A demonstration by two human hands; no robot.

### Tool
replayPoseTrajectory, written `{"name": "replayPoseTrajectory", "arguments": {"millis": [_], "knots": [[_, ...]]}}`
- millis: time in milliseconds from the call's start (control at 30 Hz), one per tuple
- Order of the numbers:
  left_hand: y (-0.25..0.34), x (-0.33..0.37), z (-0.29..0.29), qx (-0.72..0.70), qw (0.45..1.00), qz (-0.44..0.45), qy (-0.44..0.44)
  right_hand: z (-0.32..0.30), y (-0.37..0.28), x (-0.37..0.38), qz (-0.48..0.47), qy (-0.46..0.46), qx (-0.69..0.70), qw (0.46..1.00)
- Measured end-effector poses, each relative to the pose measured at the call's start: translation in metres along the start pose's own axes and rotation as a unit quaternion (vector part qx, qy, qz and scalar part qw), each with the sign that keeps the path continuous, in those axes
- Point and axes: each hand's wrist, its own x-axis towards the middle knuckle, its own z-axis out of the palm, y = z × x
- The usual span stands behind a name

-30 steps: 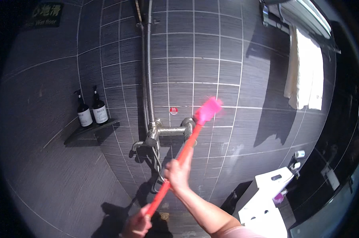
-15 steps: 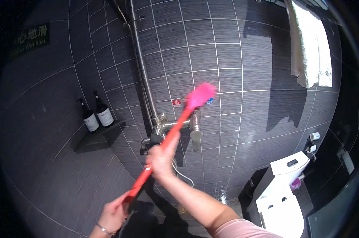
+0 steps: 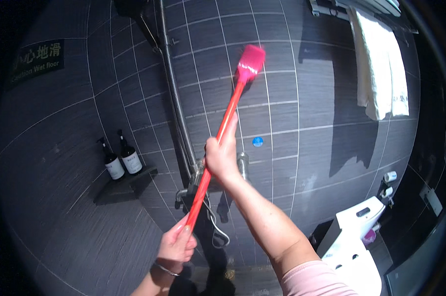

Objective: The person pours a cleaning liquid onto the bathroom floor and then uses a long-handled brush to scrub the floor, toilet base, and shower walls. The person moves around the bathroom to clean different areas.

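Observation:
Both my hands are wrapped round the red handle of a long scrub brush (image 3: 227, 114). Its pink head (image 3: 251, 58) lies up against the dark grey tiled wall (image 3: 282, 89), whether pressed on it I cannot tell. My right hand (image 3: 222, 157) grips the middle of the handle, thumb and a finger along it, in front of the shower mixer tap (image 3: 243, 165). Lower and to the left, my left hand (image 3: 177, 243), with a bracelet at the wrist, holds the handle's bottom end. The brush slants up to the right.
A metal shower pipe (image 3: 176, 93) runs up the wall, with a hose (image 3: 219, 237) below. Two pump bottles (image 3: 123, 160) stand on a dark corner shelf (image 3: 115, 192) at left. A white toilet (image 3: 353, 261) is at lower right, and white towels (image 3: 378, 69) hang at upper right.
The brush head has moved up the wall and the handle is steeper. Both hands have risen and shifted right, still gripping the handle.

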Motion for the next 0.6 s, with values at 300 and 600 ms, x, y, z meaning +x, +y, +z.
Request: {"name": "replayPoseTrajectory", "arguments": {"millis": [300,600], "knots": [[-0.175,-0.051,0.043,-0.241,0.962,-0.088,0.090,-0.028,0.088,-0.103,0.046,-0.217,-0.171,0.960],[-0.067,0.024,0.087,-0.349,0.937,0.003,0.013,0.014,0.007,0.022,-0.008,-0.183,-0.297,0.937]]}}
